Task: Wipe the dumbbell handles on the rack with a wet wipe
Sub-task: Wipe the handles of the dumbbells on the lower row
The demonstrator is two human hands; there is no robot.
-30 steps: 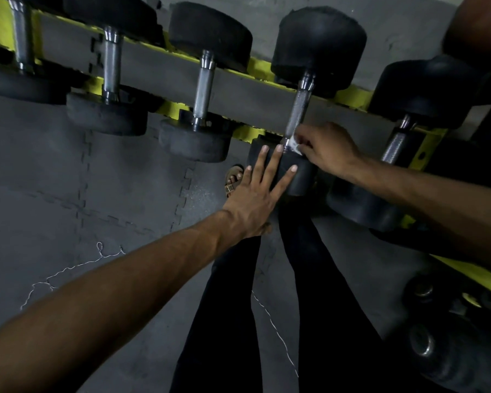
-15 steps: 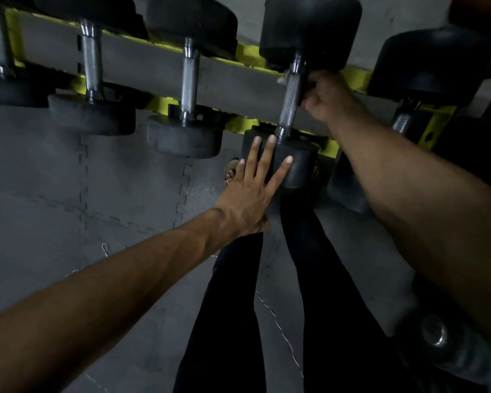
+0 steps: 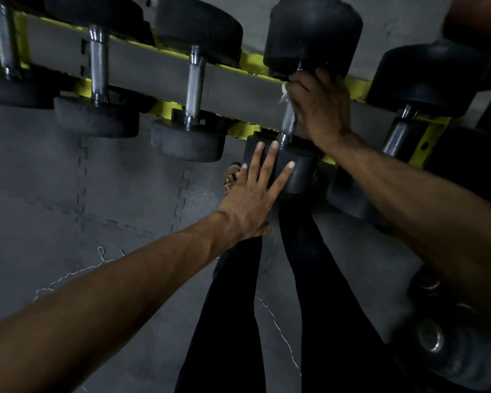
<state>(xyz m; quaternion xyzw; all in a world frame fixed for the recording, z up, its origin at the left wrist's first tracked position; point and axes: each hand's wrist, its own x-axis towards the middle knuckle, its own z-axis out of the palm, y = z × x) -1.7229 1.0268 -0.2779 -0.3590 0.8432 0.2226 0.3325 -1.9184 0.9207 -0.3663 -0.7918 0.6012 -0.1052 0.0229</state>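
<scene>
The right hand (image 3: 321,109) curls round the handle (image 3: 288,121), wipe (image 3: 283,93) pinched under its fingers. The left hand (image 3: 253,197) lies flat, fingers straight, on the dumbbell (image 3: 301,177), which sits across the rack (image 3: 251,63)

Along the top of the frame the rack (image 3: 142,66) carries dumbbells (image 3: 190,137) side by side, with open gaps between their bars. The widest gap runs between the centre bar (image 3: 194,89) and the handle (image 3: 288,123) that the right hand (image 3: 321,109) wraps. That handle's upper part is covered and its lower stretch is bare. The left hand (image 3: 253,194) lies flat on the head below, closing the approach from beneath. The right forearm (image 3: 408,194) crosses the next dumbbell's near head. The floor mat (image 3: 68,180) at left lies open.
</scene>
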